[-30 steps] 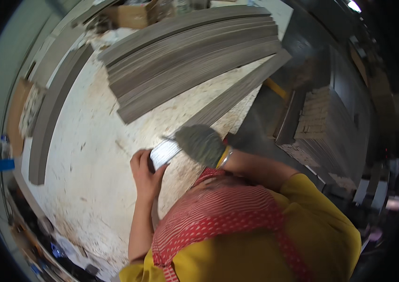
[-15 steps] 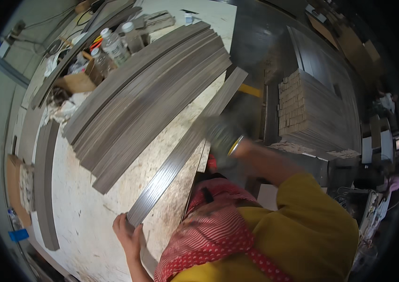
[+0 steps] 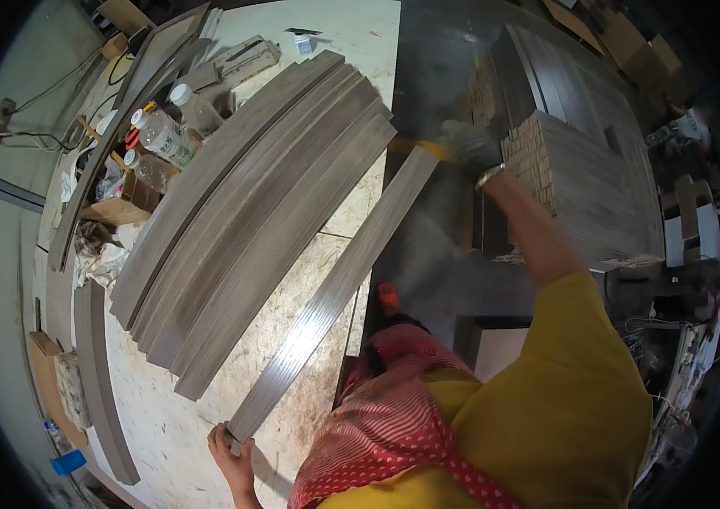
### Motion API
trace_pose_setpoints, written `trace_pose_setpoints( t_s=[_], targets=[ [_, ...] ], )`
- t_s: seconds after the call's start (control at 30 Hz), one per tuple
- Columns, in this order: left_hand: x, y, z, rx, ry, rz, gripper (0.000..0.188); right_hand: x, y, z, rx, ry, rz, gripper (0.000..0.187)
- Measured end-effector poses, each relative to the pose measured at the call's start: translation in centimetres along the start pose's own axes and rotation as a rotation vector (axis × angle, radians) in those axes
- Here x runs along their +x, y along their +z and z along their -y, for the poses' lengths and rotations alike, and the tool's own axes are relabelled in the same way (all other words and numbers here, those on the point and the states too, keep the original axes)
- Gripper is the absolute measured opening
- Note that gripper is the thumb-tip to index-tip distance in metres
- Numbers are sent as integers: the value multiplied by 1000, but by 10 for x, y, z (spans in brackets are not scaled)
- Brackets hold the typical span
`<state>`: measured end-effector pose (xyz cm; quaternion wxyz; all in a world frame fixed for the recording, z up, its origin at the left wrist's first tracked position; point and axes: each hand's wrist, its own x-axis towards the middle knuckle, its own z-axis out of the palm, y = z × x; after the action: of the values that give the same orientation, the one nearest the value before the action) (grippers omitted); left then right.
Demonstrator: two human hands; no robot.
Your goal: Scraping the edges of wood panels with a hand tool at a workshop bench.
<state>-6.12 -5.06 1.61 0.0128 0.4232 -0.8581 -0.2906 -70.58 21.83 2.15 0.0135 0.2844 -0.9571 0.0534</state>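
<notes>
A long grey wood-grain strip [image 3: 317, 314] lies slantwise over the table's right part, its face shining near the middle. My bare left hand [image 3: 231, 450] is closed round its near end, thumb on one side and fingers on the other. My right hand [image 3: 472, 151], in a grey work glove with a band at the wrist, is off to the right of the strip's far end, apart from it. Its fingers look curled; what they hold, if anything, I cannot make out. Left of the strip rests a row of similar grey strips [image 3: 249, 229], laid side by side.
Plastic bottles [image 3: 165, 136] and a cardboard box [image 3: 114, 210] crowd the table's far left. Another grey strip [image 3: 103, 382] lies along the left side. Beyond the table's right edge stands a tall stack of boards [image 3: 602, 187]. Haze hangs over the dark floor [image 3: 432, 220].
My right hand has moved from the strip's middle, away and to the right past its far end. The strip's near end and my left hand sit slightly lower in view.
</notes>
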Motion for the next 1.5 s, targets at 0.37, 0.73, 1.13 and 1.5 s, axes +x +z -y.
trace_pose_setpoints(
  t_s=[0.37, 0.73, 1.13, 1.5],
  targets=[
    [-9, 5, -9, 41, 108, -65, 73, -45, -14, 14, 394, 195, 45, 31],
    [-7, -21, 19, -750, -364, 364, 55, -160, -46, 216, 744, -329, 124, 24],
    [-26, -4, 6, -1040, -470, 409, 67, -257, -10, 333, 229, -915, 203, 29],
    [-36, -17, 9, -975, -394, 412, 31, -176, 31, 215, 180, -339, 303, 54]
  ],
)
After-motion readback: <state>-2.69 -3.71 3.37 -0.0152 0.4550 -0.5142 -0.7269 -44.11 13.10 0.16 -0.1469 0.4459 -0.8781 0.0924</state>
